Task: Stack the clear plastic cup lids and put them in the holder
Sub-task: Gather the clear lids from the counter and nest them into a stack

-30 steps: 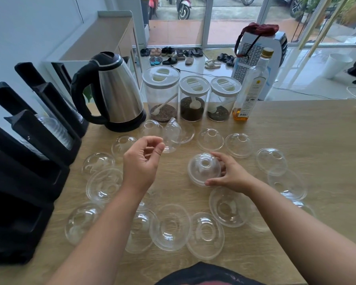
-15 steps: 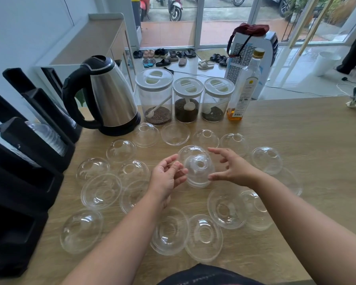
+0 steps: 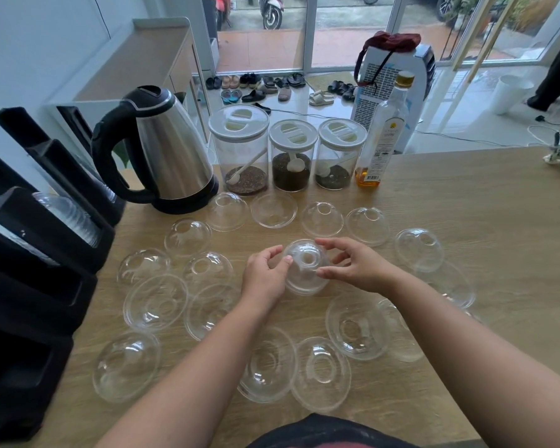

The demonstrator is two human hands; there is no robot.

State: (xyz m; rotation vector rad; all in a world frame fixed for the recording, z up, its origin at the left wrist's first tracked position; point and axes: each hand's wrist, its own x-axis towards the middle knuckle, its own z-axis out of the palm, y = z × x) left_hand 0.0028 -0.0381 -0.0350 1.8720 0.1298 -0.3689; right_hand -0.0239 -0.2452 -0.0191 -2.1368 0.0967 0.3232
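Note:
Several clear dome cup lids lie scattered on the wooden table (image 3: 466,202), some dome up like the lid (image 3: 187,236), some upside down like the lid (image 3: 156,303). In the middle a small stack of lids (image 3: 305,266) rests on the table, dome up. My left hand (image 3: 265,274) grips its left side and my right hand (image 3: 356,265) grips its right side with thumb and fingers. The black holder (image 3: 39,263) stands at the left edge, with a row of stacked lids (image 3: 68,218) in one slot.
A steel kettle (image 3: 165,150) stands at the back left. Three jars (image 3: 291,153) and a bottle (image 3: 385,130) line the far edge of the table. Lids lie all around my forearms, near and to both sides.
My left hand came down from above the table to the stack's left side. Both hands now hold the stack, which has shifted slightly left towards the centre.

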